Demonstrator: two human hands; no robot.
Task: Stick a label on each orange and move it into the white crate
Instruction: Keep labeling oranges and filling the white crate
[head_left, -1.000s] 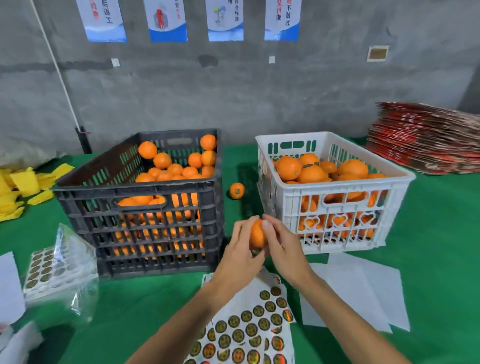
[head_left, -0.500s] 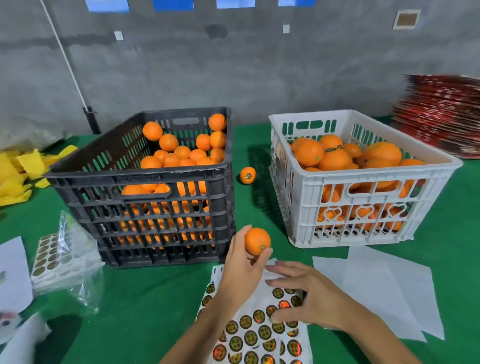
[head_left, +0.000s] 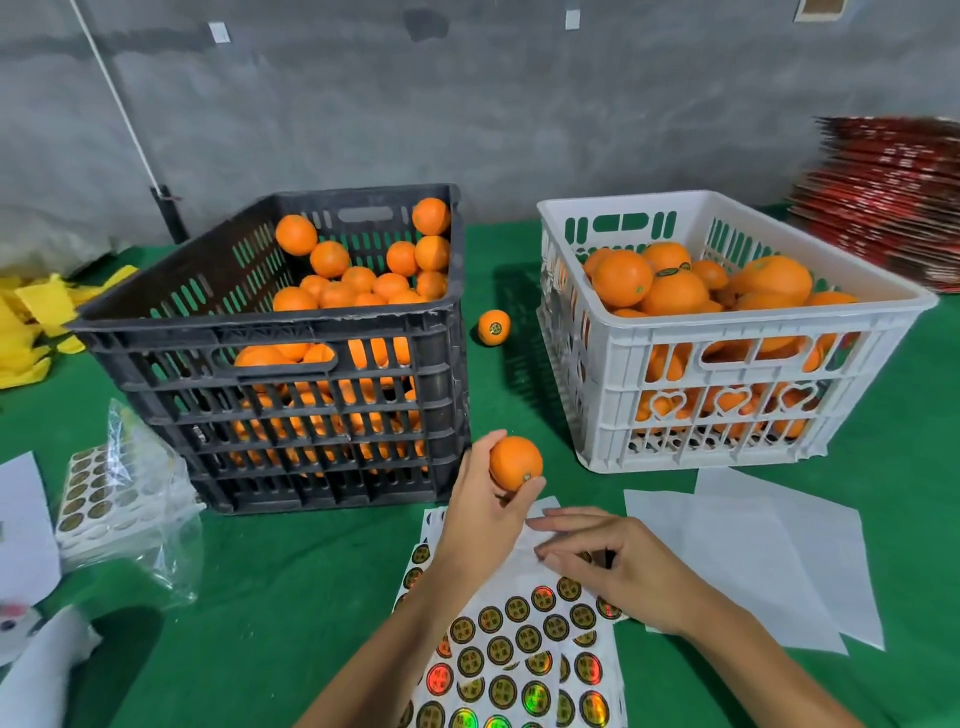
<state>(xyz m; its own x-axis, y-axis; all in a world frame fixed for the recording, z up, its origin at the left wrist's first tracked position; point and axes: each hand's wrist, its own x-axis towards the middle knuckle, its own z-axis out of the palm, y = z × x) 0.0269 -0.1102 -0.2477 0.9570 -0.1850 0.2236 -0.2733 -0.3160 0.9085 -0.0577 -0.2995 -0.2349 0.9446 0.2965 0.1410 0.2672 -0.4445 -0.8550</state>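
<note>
My left hand (head_left: 483, 512) grips an orange (head_left: 515, 462) above the top edge of the label sheet (head_left: 519, 644), between the two crates. My right hand (head_left: 613, 564) lies on the sheet of round gold labels, fingers bent and fingertips pinching at a label near its upper rows. The black crate (head_left: 291, 332) on the left holds several oranges. The white crate (head_left: 737, 338) on the right also holds several oranges, one with a label showing. A labelled orange (head_left: 493, 327) lies loose on the green table between the crates.
Blank white backing sheets (head_left: 753, 551) lie right of the label sheet. A clear bag with more label sheets (head_left: 119, 499) sits at the left. Yellow wrappers (head_left: 31, 317) lie far left, a stack of red cartons (head_left: 883, 208) far right. A grey wall stands behind.
My right hand left the orange and came down onto the label sheet, where its fingers have curled at a label. My left hand kept the orange and lowered slightly. The camera tilted down.
</note>
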